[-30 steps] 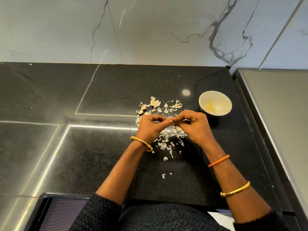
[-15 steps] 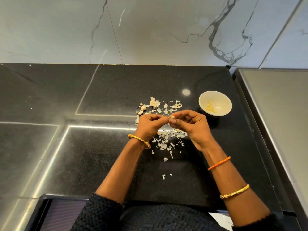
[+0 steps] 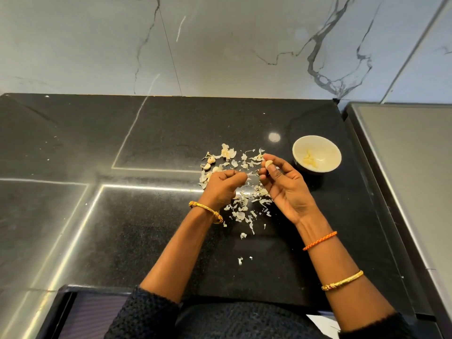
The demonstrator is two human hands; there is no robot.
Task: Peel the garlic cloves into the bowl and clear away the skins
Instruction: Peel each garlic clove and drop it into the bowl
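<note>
My right hand (image 3: pixel 286 189) pinches a pale peeled garlic clove (image 3: pixel 269 164) between thumb and fingertips, palm turned up, left of the bowl. My left hand (image 3: pixel 223 185) hovers beside it with curled fingers; a thin scrap of skin seems pinched at its fingertips. Papery garlic skins (image 3: pixel 241 209) lie scattered on the black counter under and around both hands. A few unpeeled cloves (image 3: pixel 210 162) sit at the pile's far left edge. The cream bowl (image 3: pixel 329 145) stands to the right and holds several peeled cloves (image 3: pixel 309 159).
The black stone counter (image 3: pixel 146 216) runs back to a marble wall (image 3: pixel 220 45). A grey steel surface (image 3: pixel 411 167) borders the counter on the right. Stray skin bits (image 3: pixel 241 260) lie nearer to me. A dark tray edge (image 3: pixel 73 314) sits at the lower left.
My hands, joined on one clove before, have pulled apart. The right hand has turned palm up and lifted the bare clove toward the bowl side; the left has drawn back.
</note>
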